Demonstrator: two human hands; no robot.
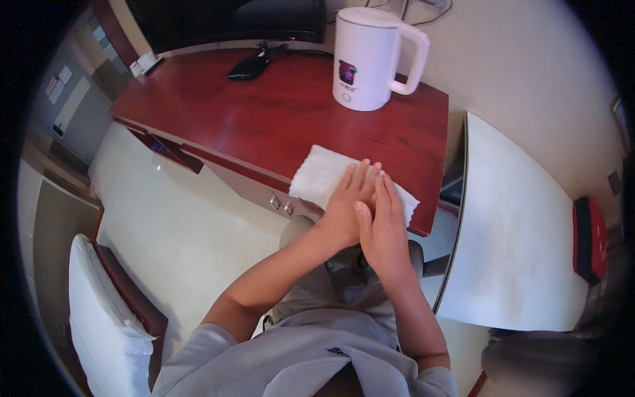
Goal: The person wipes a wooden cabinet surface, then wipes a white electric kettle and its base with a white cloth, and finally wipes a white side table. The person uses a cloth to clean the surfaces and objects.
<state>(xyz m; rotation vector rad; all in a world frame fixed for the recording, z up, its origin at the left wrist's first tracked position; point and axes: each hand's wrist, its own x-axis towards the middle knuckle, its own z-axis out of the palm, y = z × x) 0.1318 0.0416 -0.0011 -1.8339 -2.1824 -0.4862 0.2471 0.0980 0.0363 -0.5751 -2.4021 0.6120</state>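
Observation:
A white cloth with a scalloped edge [320, 171] lies flat at the front right edge of a reddish wooden desk [268, 119], its near side reaching the rim. My left hand [349, 206] rests palm down on the cloth with the fingers stretched forward. Against its right side and partly over it lies my right hand [389, 223], its thumb on the back of the left and its fingertips at the cloth. Neither palm shows. Beyond the hands, a white electric kettle [364, 64] stands upright, handle to the right.
At the desk's back are a black screen [228, 22], a black box with cables [249, 67] and small white cups [145, 60]. A white-topped table [516, 238] stands at the right, with a red and black case [589, 240]. A bed corner [106, 317] is lower left. A person's blurred head [538, 362] shows lower right.

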